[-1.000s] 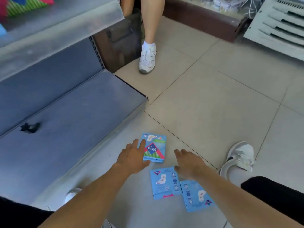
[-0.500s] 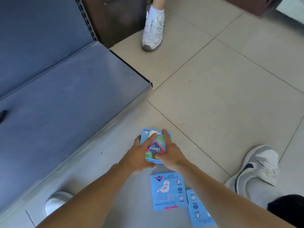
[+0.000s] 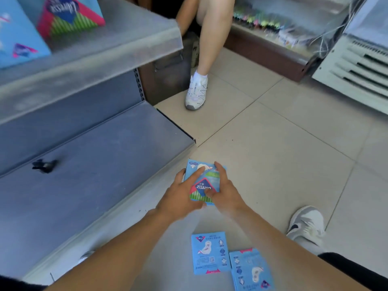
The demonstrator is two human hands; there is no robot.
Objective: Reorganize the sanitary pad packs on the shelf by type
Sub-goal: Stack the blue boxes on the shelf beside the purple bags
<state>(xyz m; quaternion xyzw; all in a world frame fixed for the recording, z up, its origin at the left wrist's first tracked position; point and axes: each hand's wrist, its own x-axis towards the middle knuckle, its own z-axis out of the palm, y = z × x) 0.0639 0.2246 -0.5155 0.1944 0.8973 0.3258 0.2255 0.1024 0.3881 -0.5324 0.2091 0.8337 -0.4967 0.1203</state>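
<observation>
Two flat light-blue pad packs (image 3: 210, 253) lie on the floor at the bottom. Above them, mid-frame, the left hand (image 3: 180, 196) and right hand (image 3: 225, 191) have now lifted the blue-and-green pad pack (image 3: 204, 182), fingers wrapped around it. It can go to the grey metal shelf (image 3: 94, 175) next.

Far ahead of the hands a second person's leg in a white sneaker (image 3: 196, 93) stands on the beige tiled floor (image 3: 273, 156). Right of the hands lies a grey sneaker (image 3: 307, 224); far right, a white louvred cabinet (image 3: 354, 70).
</observation>
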